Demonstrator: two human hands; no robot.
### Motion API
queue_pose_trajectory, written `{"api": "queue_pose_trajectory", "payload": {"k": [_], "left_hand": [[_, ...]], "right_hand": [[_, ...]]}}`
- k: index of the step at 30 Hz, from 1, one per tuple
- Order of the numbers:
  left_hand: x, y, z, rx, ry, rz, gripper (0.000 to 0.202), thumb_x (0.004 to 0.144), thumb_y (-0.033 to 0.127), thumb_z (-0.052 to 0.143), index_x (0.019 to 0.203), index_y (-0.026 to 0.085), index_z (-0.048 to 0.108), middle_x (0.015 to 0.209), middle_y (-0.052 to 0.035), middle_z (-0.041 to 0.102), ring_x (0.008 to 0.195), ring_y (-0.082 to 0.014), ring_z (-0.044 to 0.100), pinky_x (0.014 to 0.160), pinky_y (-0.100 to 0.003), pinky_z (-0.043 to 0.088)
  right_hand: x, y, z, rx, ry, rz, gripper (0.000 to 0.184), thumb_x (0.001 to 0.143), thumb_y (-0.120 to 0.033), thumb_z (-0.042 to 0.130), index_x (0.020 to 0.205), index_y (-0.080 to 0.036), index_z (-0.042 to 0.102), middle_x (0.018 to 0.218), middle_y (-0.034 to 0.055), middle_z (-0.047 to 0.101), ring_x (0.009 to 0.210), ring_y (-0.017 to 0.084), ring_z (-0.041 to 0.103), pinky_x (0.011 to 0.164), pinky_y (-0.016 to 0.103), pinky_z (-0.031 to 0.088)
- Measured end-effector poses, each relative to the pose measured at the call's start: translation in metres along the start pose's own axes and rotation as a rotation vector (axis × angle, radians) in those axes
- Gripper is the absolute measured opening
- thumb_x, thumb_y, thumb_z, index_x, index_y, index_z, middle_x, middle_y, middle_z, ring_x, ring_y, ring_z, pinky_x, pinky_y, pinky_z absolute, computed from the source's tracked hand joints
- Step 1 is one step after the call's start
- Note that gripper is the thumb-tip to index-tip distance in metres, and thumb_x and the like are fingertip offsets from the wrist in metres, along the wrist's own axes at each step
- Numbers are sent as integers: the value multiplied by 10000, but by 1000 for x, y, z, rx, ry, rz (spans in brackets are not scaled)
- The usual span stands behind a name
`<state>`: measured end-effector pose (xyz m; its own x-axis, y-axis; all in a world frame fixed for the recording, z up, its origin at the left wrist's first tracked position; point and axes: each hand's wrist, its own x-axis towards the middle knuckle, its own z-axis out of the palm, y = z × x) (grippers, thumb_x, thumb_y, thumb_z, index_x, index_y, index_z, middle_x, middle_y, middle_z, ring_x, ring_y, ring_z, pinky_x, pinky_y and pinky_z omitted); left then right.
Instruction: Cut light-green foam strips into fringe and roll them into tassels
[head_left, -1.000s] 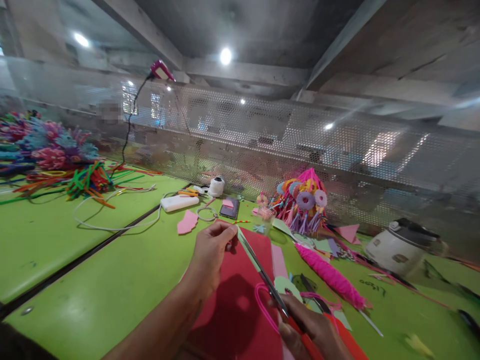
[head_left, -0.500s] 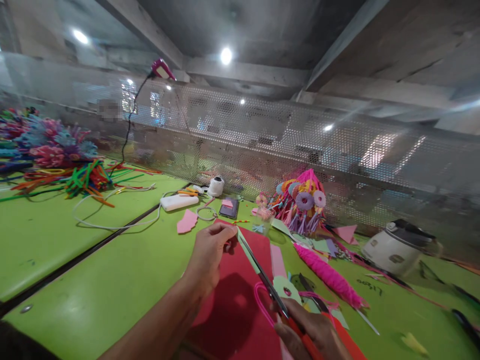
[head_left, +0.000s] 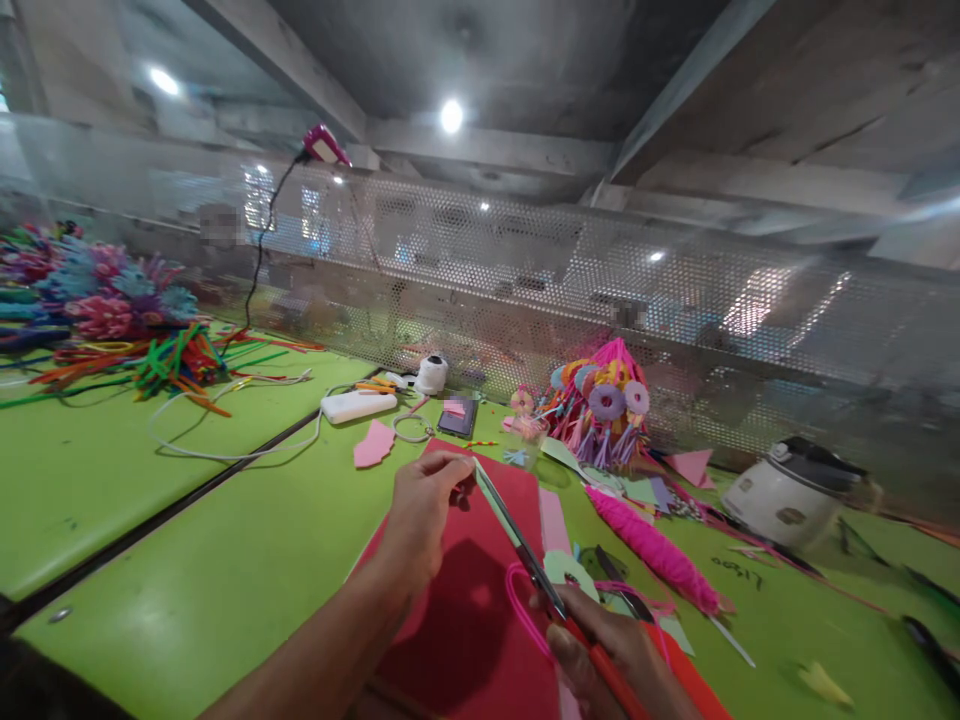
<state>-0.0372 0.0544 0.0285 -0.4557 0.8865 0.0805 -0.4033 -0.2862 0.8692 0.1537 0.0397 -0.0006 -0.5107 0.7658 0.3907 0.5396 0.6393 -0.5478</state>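
My left hand (head_left: pixel 427 510) is closed, its thumb and fingertips pinching the far end of a narrow pale green strip (head_left: pixel 491 497). My right hand (head_left: pixel 607 650) is wrapped round the red handles of a pair of long-bladed scissors (head_left: pixel 534 565). The blades lie along the strip, with their tips close to my left fingertips. Both hands are over a red sheet (head_left: pixel 480 610) that lies on the green table. A pink cord loop (head_left: pixel 519 610) and a pale green ring-shaped piece (head_left: pixel 568 570) are beside my right hand.
A pink bundle (head_left: pixel 652 548) and a white kettle-like container (head_left: pixel 784 495) are to the right. Colourful ring-and-tassel decorations (head_left: pixel 604 405) stand behind. A phone (head_left: pixel 457 417), a white power strip (head_left: pixel 358 404) and a pink scrap (head_left: pixel 373 444) lie beyond my left hand. A perforated panel (head_left: pixel 480 270) runs along the back.
The scissors and my right hand have shifted slightly to the left, and the strip shows narrower beside the blades. My left hand keeps its pinch, nearly in place.
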Motion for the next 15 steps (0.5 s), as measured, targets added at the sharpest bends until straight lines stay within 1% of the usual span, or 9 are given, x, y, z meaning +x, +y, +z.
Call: {"api": "queue_pose_trajectory", "payload": {"k": [3,5,9,12,15], "left_hand": [[-1,-1,1,-26,9,-15,128,605,240,655,543,129,635,521,-12,548,499,-104,472,482,-236,363],[-1,-2,2,-29,14,-10,130,605,251,662,562,130,644,532,-15,555,519,-112,485,485,-236,372],[-1,0,2,-7,-22,-1,162,638,265,641,554,127,633,525,-12,544,501,-103,470,487,-237,373],[-1,2,2,-12,-44,1,174,643,260,635,541,120,619,512,-12,533,484,-97,457,482,-236,365],[-1,3,3,-24,-29,-3,143,631,247,644,568,121,615,508,-8,531,481,-98,453,471,-233,360]], "right_hand": [[-1,0,-2,30,-52,59,422,837,-558,353,854,-219,604,441,-50,395,373,86,391,341,164,287],[-1,1,-3,59,-67,73,426,838,-558,353,894,-220,607,420,-52,394,341,87,379,322,164,297],[-2,0,-5,76,-50,86,410,835,-543,378,883,-218,623,408,-53,405,314,82,367,304,161,301],[-1,-5,-8,35,-49,112,407,831,-547,382,865,-223,626,411,-47,424,348,93,417,310,159,299],[0,-7,-10,-25,-58,101,433,827,-559,366,852,-214,626,455,-29,465,408,113,479,336,166,324]]}}
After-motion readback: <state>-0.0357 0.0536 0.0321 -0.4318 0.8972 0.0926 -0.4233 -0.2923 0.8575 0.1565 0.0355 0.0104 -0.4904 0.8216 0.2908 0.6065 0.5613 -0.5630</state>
